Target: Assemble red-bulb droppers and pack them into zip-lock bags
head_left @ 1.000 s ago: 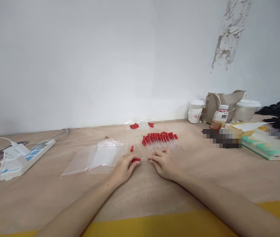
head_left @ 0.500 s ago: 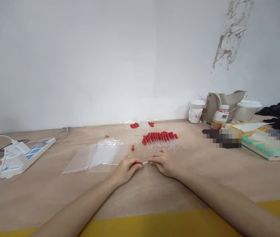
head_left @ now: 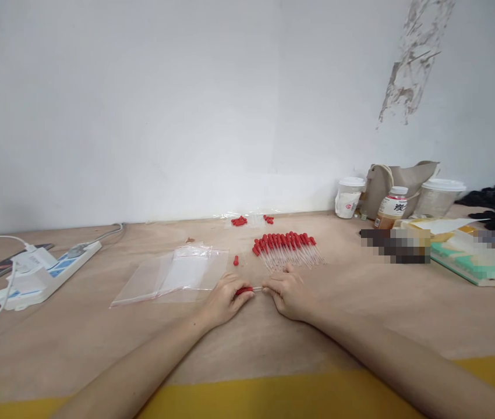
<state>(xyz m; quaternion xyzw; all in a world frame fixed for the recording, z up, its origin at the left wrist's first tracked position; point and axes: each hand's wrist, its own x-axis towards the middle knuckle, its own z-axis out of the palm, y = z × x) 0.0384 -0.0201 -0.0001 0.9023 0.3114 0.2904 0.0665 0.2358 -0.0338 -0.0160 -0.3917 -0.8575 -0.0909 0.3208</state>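
Here, L hand point(head_left: 225, 297) w/ red bulb point(head_left: 244, 290), btl point(head_left: 391, 210) labelled "炭"

Bottle label point(head_left: 394, 206): apparently "炭"; cup print point(head_left: 349, 206) too small to read

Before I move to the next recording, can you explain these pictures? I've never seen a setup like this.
There is no machine here: a person works with two bare hands. One camera, worn on the head, takes every picture, looking forward and down. On the brown wood-look table lie a row of thin clear tubes with red tops, a single small loose red bulb, flat clear plastic bags and, at the far left, a long white power strip. The left hand has its grip on a small red bulb-shaped piece; the right hand pinches the slim pale tube extending from it.
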